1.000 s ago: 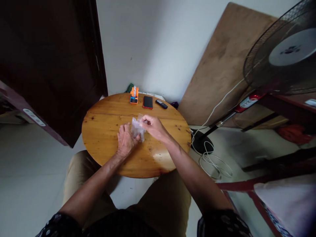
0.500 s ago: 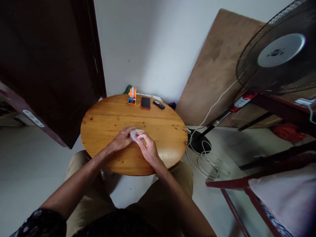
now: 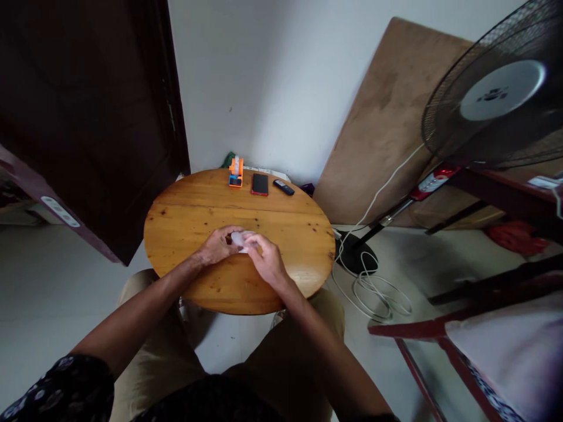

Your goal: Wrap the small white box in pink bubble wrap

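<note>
Over the middle of the round wooden table (image 3: 197, 202), my two hands meet at a small, whitish, translucent object (image 3: 238, 238) with a rounded outline. Its exact kind is too small and blurred to make out. My left hand (image 3: 217, 244) grips it from the left, thumb and fingers curled about its edge. From the right, my right hand (image 3: 266, 256) has its fingertips bent onto its other side, covering part of it. A pale strip or edge shows just below the fingertips.
Along the table's far edge lie an orange tape dispenser (image 3: 236, 170), a dark phone with a red edge (image 3: 260, 184) and a small black keypad phone or remote (image 3: 284, 187). A standing fan (image 3: 501, 91) and its loose cable (image 3: 378, 293) are at right, near a red chair (image 3: 409, 330).
The whitish object has turned slightly between my hands. My right fingers have shifted across it and straightened a little; my left hand stays nearly in place.
</note>
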A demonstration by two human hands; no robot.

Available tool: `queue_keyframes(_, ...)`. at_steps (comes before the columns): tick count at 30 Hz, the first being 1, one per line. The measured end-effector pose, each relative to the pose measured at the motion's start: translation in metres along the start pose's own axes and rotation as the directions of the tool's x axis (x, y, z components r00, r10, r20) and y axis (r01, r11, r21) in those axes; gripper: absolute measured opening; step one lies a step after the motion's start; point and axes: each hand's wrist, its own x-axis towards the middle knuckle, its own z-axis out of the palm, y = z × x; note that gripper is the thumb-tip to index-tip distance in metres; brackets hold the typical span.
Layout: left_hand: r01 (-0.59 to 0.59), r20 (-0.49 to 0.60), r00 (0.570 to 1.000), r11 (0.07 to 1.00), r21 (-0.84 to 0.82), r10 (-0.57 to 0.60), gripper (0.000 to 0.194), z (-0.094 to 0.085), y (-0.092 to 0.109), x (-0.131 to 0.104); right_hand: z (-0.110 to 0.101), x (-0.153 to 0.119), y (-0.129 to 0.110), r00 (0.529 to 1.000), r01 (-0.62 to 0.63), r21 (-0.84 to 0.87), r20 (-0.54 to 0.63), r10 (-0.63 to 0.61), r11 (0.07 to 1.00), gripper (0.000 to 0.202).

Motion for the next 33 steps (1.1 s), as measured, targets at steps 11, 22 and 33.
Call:
queue_keyframes(11,0.363,-0.197,0.922,0.921,0.144,-0.333,0.025,-0.006,0.019,0.038,-0.024,0.081,0.026,0.883,-0.376,0.383,0.423,0.201,0.844,0.071)
queue_keyframes(22,0.181,-0.004,0.981,0.922,-0.343,-0.194,0.076,-0.019,-0.004,0.036,-0.004,0.074,0.064,0.904,-0.416,0.401,0.284,0.32,0.816,0.096)
queue_keyframes(33,0.234,-0.019,0.966,0.903,-0.36,-0.258,0.089,-0.014,-0.003,0.036,0.005,0.067,0.062,0.927,-0.375,0.42,0.193,0.323,0.826,0.079)
